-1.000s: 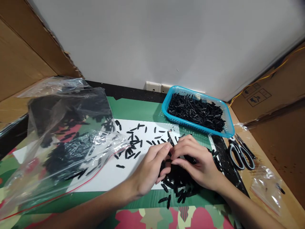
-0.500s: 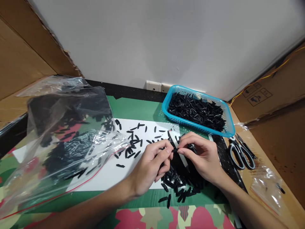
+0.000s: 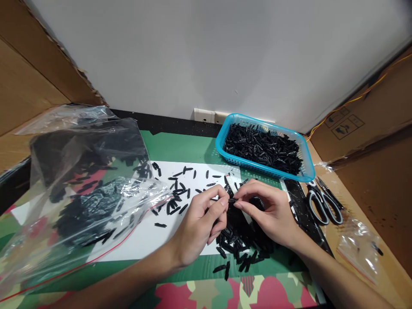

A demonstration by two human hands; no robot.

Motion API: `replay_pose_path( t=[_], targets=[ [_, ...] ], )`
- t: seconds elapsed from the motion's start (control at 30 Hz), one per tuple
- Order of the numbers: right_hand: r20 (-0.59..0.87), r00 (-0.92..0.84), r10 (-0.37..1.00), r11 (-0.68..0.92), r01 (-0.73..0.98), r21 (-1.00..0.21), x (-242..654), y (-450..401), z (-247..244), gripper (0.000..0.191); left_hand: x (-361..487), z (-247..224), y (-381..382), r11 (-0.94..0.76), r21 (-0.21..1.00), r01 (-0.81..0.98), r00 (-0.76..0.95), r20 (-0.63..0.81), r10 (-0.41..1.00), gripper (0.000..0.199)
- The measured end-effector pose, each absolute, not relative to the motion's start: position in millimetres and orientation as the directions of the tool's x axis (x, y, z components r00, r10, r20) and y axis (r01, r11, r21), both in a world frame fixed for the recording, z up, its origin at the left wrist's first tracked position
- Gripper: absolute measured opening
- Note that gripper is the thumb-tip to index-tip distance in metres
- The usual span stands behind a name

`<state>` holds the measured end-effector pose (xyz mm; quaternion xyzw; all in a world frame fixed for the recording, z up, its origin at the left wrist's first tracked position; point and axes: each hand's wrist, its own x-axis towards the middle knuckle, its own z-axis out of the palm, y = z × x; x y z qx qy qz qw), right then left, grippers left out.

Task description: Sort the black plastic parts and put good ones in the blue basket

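Note:
Between the fingertips of both hands is a small black piece (image 3: 232, 200), short and stick-like. My left hand (image 3: 206, 219) pinches its left end, and my right hand (image 3: 268, 208) pinches the right end. Right below the hands lies a heap of similar black pieces (image 3: 233, 240), partly hidden by my right hand. A white strip-like tool (image 3: 231, 183) rests on the heap, its middle covered by my fingers. More black pieces (image 3: 175, 193) are scattered over a white sheet (image 3: 138, 236) to the left.
A blue plastic basket (image 3: 220, 146) full of black pieces stands at the back right. On the left lies a clear zip bag (image 3: 106, 201) with black pieces inside. Scissors (image 3: 322, 206) and a small clear bag (image 3: 360, 249) are at the right. Cardboard (image 3: 370, 141) flanks both sides.
Both hands stay pinched on the small black piece, with slight finger movement. The whole view has shifted a little, so most things appear slightly further left.

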<state>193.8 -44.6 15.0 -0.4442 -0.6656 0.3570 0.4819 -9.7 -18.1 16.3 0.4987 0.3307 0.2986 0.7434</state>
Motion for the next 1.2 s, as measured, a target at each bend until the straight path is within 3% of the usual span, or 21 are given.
replay_pose_path(
  t=[0.7, 0.77, 0.87, 0.93, 0.97, 1.03, 1.1, 1.2],
  targets=[
    [0.378, -0.218, 0.900, 0.436, 0.399, -0.807, 192.2, -43.9, 15.7, 0.007, -7.4, 11.8, -19.2, 0.338, 0.934, -0.113, 0.594, -0.209, 0.777, 0.045],
    [0.480, -0.229, 0.847, 0.527, 0.482, -0.700, 194.1, -44.3, 14.2, 0.010, -7.7, 11.1, -19.5, 0.343, 0.933, -0.105, 0.595, -0.217, 0.774, 0.044],
    [0.723, -0.294, 0.625, 0.666, 0.684, -0.297, 206.3, -42.0, 12.6, 0.016, -7.9, 10.5, -19.0, 0.361, 0.927, -0.102, 0.598, -0.233, 0.767, 0.043],
    [0.810, -0.273, 0.519, 0.559, 0.825, -0.080, 220.3, -36.2, 13.3, 0.022, -7.7, 10.8, -18.1, 0.373, 0.922, -0.102, 0.593, -0.244, 0.767, 0.044],
    [0.830, -0.211, 0.516, 0.443, 0.895, -0.048, 227.9, -32.0, 14.0, 0.024, -7.7, 11.1, -17.5, 0.374, 0.922, -0.103, 0.588, -0.247, 0.770, 0.044],
    [0.832, -0.025, 0.555, 0.169, 0.982, -0.084, 241.3, -22.9, 15.6, 0.029, -7.9, 11.9, -16.5, 0.373, 0.921, -0.110, 0.584, -0.244, 0.774, 0.044],
    [0.795, 0.090, 0.600, 0.048, 0.988, -0.149, 248.2, -16.2, 16.4, 0.032, -8.4, 12.3, -15.7, 0.371, 0.922, -0.108, 0.586, -0.242, 0.773, 0.044],
    [0.783, 0.025, 0.621, 0.243, 0.944, -0.223, 239.9, -17.8, 15.9, 0.029, -9.0, 12.1, -15.1, 0.367, 0.927, -0.081, 0.588, -0.253, 0.768, 0.043]
  ],
)
